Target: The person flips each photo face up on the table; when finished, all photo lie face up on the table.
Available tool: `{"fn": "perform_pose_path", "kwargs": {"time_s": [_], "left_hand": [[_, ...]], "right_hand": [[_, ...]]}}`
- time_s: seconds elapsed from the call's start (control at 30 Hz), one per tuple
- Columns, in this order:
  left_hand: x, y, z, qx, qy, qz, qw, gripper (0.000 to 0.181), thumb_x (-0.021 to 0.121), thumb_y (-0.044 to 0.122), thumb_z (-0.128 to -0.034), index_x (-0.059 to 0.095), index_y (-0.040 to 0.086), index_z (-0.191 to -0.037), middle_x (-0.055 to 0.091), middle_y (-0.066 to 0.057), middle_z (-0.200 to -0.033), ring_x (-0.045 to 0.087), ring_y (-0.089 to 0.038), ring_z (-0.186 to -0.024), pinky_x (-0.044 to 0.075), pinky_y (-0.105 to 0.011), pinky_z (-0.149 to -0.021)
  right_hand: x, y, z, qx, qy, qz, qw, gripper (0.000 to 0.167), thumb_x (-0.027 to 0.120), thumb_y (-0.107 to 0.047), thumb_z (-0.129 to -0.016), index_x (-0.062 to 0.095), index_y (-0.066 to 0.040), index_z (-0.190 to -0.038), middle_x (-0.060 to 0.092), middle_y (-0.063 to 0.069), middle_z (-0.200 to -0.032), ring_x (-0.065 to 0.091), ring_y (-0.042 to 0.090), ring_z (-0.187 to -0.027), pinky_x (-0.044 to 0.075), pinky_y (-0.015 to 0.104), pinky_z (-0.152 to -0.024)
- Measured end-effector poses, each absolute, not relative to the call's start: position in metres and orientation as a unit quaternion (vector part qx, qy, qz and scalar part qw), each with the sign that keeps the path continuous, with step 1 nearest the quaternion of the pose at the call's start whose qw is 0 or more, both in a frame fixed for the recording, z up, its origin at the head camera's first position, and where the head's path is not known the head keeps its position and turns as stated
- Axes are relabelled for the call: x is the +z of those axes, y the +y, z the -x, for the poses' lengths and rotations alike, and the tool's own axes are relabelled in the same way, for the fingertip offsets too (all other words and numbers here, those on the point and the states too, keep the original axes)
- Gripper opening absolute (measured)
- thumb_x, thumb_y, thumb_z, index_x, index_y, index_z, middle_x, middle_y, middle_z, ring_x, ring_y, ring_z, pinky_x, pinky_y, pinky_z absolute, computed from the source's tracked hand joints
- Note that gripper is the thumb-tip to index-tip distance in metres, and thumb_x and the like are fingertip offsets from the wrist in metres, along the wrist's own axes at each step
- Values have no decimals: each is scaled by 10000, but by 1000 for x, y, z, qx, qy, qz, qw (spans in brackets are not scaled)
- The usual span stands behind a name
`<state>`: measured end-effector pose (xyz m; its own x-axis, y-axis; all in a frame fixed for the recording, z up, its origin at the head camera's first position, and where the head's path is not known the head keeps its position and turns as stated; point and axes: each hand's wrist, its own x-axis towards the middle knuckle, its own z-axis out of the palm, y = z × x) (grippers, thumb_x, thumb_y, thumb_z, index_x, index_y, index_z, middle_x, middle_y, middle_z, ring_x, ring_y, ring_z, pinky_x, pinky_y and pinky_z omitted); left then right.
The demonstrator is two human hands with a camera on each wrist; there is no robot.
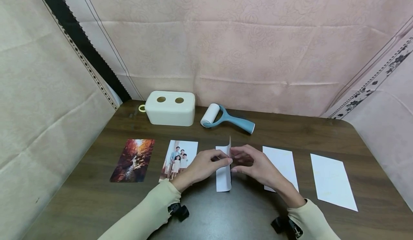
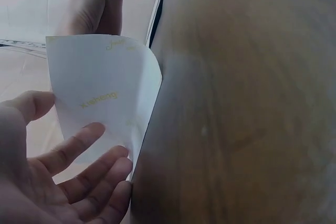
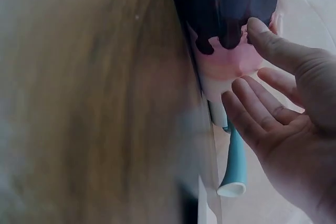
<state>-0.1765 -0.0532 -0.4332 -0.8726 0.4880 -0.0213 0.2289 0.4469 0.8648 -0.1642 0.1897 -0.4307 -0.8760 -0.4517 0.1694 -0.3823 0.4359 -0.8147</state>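
A photo print (image 1: 223, 170) stands bent on its edge at the middle of the table. Its white back, with faint yellow lettering, faces my left hand (image 1: 206, 164); the left thumb is at the upper edge and fingers lie against the back, pinching it. The picture side (image 3: 231, 3), pink with dark drips, shows in the right wrist view. My right hand (image 1: 258, 164) is beside that side, its thumb tip touching the print near the edge and its other fingers loosely extended. To the left lie a family photo (image 1: 175, 159) and an autumn stream photo (image 1: 133, 161), both face up.
Two white sheets lie to the right, one (image 1: 282, 163) partly behind the right hand and another (image 1: 333, 181) farther out. A cream box (image 1: 171, 111) with two round holes and a blue-handled lint roller (image 1: 237, 121) stand along the back, before a pink curtain (image 1: 242, 53).
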Motion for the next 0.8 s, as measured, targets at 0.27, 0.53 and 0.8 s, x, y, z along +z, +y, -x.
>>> {"fn": "perform_pose_path", "kwargs": {"time_s": [0.27, 0.53, 0.8], "left_hand": [[-436, -50, 173, 564, 796, -177, 130, 186, 675, 238, -1010, 811, 115, -1046, 749, 9, -985, 672, -154, -908, 573, -361, -825], [-421, -52, 174, 675, 708, -134, 158, 192, 680, 56, -961, 690, -19, -1137, 746, -101, -954, 736, -225, -781, 631, -390, -728], [-409, -61, 178, 702, 682, -140, 149, 360, 713, 14, -934, 572, -17, -1264, 726, -163, -1067, 722, -237, -790, 635, -418, -699]], "right_hand": [[-437, 190, 163, -483, 846, 225, 26, 524, 910, -210, -865, 692, -164, -1339, 687, 24, -1231, 705, 213, -1089, 574, 419, -970], [-436, 195, 167, -503, 838, 205, 51, 442, 862, -199, -922, 682, -101, -1313, 736, 49, -1209, 717, 204, -1080, 572, 339, -934], [-436, 204, 173, -506, 841, 184, 50, 431, 842, -238, -943, 674, -114, -1320, 719, 53, -1234, 694, 246, -1128, 561, 338, -944]]}}
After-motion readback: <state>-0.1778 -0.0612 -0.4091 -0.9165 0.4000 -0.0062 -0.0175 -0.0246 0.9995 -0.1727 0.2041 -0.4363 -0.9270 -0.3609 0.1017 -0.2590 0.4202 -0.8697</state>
